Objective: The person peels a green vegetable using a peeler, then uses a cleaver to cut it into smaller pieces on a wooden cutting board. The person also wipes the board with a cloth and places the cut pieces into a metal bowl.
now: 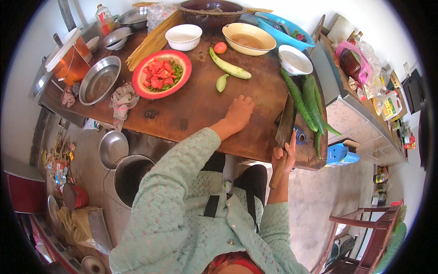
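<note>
My right hand [285, 157] grips the wooden handle of a cleaver [287, 116] at the table's near right edge. The dark blade points away from me, beside several long green cucumbers [299, 102]. Under the blade lies a partly hidden dark item with a blue end [300, 135]. My left hand [240, 112] rests on the brown wooden table [191, 107] with its fingers curled; whatever may be under them is hidden. Beyond it lie a peeled pale-green cucumber [230, 65] and a short pale-green piece [222, 83]. A red-rimmed plate [162, 93] of cut tomato and chopped green pieces stands left.
A tomato [220, 48] sits near a cream basin [249, 39] and two white bowls [183, 36]. At the back are a blue basin [285, 29] and a brown basin [211, 13]. A metal basin [100, 80] and a rag [123, 100] lie left. Below stands a bucket [132, 180].
</note>
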A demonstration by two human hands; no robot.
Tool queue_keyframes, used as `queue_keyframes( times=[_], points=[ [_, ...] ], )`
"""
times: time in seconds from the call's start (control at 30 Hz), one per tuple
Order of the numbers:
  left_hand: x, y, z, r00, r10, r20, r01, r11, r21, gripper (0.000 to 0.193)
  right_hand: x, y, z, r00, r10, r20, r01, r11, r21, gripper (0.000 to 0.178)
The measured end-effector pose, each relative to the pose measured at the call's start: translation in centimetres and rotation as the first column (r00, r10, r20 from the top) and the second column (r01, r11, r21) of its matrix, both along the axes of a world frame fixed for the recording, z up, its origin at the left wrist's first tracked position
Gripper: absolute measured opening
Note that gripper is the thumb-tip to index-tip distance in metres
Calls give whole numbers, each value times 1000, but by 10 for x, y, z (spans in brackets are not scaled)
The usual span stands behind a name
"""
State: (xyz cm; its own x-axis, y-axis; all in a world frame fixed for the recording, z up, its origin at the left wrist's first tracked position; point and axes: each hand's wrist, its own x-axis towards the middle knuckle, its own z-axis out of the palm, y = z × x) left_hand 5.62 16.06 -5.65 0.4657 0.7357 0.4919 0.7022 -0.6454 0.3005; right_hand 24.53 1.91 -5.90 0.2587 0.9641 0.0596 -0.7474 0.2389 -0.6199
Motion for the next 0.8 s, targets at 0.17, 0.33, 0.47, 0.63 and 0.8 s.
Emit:
queue_keyframes(
  times=[0.17, 0.33, 0.47, 0.63, 0.8],
  points=[
    [-42, -19, 0, 998, -38, -51, 38, 999, -3, 8, 0, 1, -2, 1000, 2, 5, -2, 1000, 5, 68],
    [-87, -48, 5, 995, -40, -91, 39, 999, -8, 8, -3, 1, 0, 1000, 1, 7, -1, 1000, -7, 68],
    [-121, -70, 4, 996, 25, -83, -24, 1000, 3, 9, -4, 0, 6, 1000, -7, 5, 7, 1000, -15, 69],
    [-168, -98, 8, 981, 163, -106, -161, 987, 24, 9, -2, -1, 2, 1000, -9, 16, 10, 1000, -17, 69],
    [-245, -171, 6, 900, 352, -259, -369, 929, -21, 9, 0, -1, -2, 999, 16, 33, -17, 1000, 12, 69]
  ],
)
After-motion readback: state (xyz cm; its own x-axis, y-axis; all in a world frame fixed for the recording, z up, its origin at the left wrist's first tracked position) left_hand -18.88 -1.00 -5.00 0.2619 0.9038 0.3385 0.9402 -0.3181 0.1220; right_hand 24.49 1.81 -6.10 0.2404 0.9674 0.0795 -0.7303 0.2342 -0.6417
